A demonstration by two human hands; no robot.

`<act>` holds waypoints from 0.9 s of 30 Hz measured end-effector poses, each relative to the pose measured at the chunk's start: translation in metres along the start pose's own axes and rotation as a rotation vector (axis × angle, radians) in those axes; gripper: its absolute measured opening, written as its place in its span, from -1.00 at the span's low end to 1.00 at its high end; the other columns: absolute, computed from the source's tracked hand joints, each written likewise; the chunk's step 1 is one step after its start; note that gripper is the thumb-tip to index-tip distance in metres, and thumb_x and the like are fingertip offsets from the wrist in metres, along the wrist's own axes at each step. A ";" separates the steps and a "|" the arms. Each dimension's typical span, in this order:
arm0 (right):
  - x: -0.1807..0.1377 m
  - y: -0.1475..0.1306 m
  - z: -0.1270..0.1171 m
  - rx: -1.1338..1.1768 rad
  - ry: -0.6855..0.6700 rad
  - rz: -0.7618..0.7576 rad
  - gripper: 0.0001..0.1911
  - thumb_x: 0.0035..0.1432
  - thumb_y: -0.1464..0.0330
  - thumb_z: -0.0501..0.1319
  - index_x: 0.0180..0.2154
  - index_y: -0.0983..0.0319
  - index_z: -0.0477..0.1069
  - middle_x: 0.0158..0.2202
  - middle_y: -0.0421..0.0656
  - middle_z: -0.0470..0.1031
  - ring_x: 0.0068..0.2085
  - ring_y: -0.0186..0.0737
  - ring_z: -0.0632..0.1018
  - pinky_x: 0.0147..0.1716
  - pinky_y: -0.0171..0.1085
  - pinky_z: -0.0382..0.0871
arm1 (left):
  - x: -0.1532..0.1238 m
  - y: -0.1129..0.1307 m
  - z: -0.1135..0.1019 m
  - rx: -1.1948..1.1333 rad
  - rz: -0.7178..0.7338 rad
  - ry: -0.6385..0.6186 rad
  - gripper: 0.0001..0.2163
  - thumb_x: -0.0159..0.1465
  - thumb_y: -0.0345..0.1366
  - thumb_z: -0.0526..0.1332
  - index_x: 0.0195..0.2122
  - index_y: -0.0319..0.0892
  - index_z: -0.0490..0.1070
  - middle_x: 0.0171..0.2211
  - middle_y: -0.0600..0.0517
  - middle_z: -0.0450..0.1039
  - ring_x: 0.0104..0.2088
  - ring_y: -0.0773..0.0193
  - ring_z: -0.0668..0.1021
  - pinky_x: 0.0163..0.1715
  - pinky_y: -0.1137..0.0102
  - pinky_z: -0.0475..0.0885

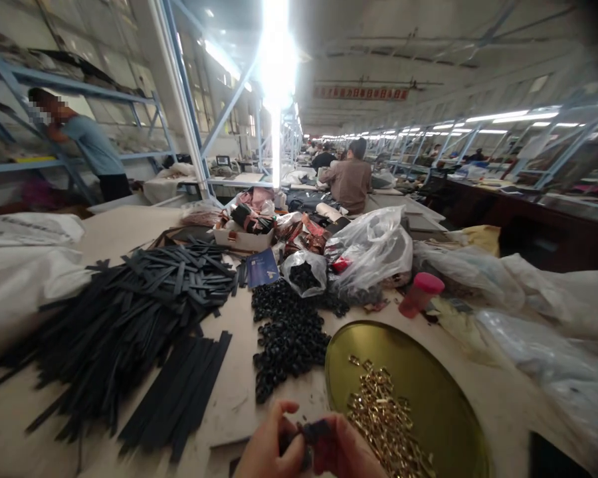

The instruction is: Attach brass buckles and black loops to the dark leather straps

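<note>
At the bottom edge my left hand [269, 448] and my right hand [346, 451] meet, fingers pinched together on a small black strap piece [311, 435] held between them. Just to the right lies a round gold tray [428, 385] holding several small gold metal buckles [383, 418]. Ahead of my hands a heap of small black loops [286, 335] is spread on the table. A big pile of long black straps [129, 312] covers the left side of the table.
Clear plastic bags [371, 249], a pink-capped bottle [421, 292], a blue booklet [262, 267] and a cluttered white box [244, 236] sit behind. White sacks lie at the far left and right. One person [87, 143] stands at left shelving; another [351, 179] sits ahead.
</note>
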State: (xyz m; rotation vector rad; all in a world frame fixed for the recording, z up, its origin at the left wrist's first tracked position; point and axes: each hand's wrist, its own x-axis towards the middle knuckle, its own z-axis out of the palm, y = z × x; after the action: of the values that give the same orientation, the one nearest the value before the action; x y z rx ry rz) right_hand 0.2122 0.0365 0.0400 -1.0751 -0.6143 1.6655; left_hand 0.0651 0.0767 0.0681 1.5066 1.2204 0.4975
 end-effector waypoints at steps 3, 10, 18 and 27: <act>-0.013 0.009 0.007 0.216 -0.013 0.007 -0.59 -0.12 0.02 0.26 -0.51 0.26 0.34 -0.62 -0.28 0.37 -0.63 -0.44 0.36 -0.60 -0.40 0.22 | -0.016 -0.007 0.006 -0.003 0.056 0.023 -0.80 0.13 -0.35 0.12 -0.21 -0.23 0.21 -0.55 0.16 0.31 -0.51 0.37 0.39 -0.49 0.49 0.23; -0.029 0.015 0.012 0.226 -0.142 0.192 -0.67 -0.15 0.21 0.36 -0.38 0.27 0.38 -0.59 -0.33 0.31 -0.64 -0.53 0.28 -0.63 -0.48 0.15 | -0.035 -0.006 0.011 0.178 0.077 0.090 -0.88 0.10 -0.27 0.13 -0.38 -0.19 0.27 -0.51 0.10 0.39 -0.48 0.33 0.42 -0.46 0.48 0.23; -0.036 0.023 0.020 0.139 -0.175 0.045 -0.72 -0.14 0.25 0.36 -0.49 0.29 0.36 -0.58 -0.29 0.32 -0.55 -0.47 0.28 -0.53 -0.45 0.12 | -0.049 -0.012 0.006 0.089 0.098 0.048 -0.89 0.08 -0.29 0.15 -0.40 -0.21 0.36 -0.45 0.06 0.45 -0.41 0.30 0.44 -0.39 0.46 0.27; -0.030 0.029 0.033 -0.214 0.104 -0.246 -0.60 -0.05 0.06 0.22 -0.53 0.21 0.14 -0.68 -0.35 0.25 -0.66 -0.45 0.27 -0.67 -0.42 0.10 | -0.057 -0.012 0.001 -0.453 -0.006 -0.113 -0.72 -0.03 -0.14 0.26 -0.44 -0.26 0.30 -0.54 0.05 0.42 -0.56 0.41 0.35 -0.57 0.51 0.20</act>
State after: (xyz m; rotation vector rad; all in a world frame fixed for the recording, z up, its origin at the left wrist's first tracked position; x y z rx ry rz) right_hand 0.1719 0.0021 0.0432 -1.1788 -0.8354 1.3452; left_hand 0.0383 0.0251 0.0733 1.1273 0.9464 0.6284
